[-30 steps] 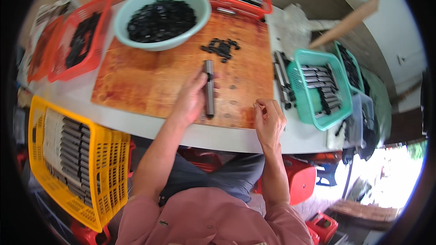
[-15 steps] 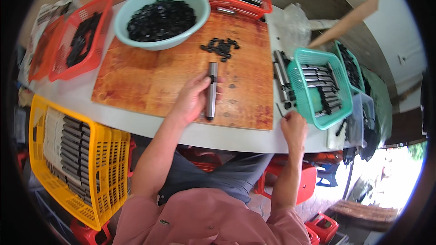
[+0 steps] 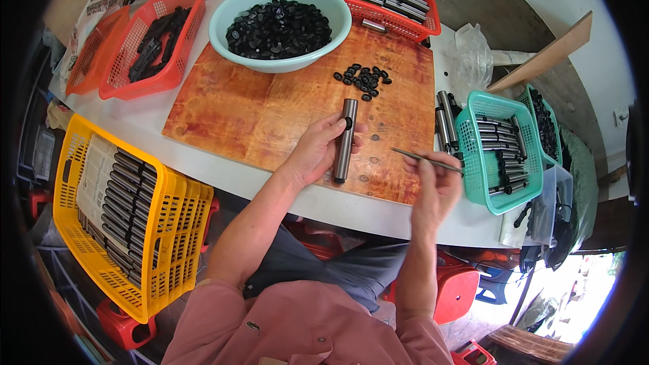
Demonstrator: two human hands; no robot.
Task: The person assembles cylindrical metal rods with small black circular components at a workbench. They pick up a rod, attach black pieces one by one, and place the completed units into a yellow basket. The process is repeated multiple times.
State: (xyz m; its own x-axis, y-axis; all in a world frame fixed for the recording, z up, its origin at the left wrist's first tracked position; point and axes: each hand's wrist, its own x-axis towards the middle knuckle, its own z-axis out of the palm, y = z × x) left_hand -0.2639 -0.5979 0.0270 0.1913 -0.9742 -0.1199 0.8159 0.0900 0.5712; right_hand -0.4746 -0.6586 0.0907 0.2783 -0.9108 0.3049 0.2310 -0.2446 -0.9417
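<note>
My left hand (image 3: 318,149) is closed round a silver metal tube (image 3: 346,142), held nearly upright in the picture over the wooden board. A black oval piece sits in the tube's side by my thumb, and the lower end is dark. To the right, my right hand (image 3: 436,186) grips a thin pointed metal rod (image 3: 427,157), its tip toward the tube but apart from it. Beyond the tube, a small heap of black oval rings (image 3: 365,80) lies on the wooden board (image 3: 257,115).
A pale green basin (image 3: 279,64) of black pieces stands at the back. Red baskets (image 3: 152,71) stand at the back left and right. A green basket (image 3: 500,203) of tubes is at the right, beside loose tubes (image 3: 446,118). A yellow crate (image 3: 172,230) of tubes sits left.
My right hand has risen from the table's right side and moved left toward the tube, now with the rod in clear view. My left hand keeps the tube; the whole view has shifted.
</note>
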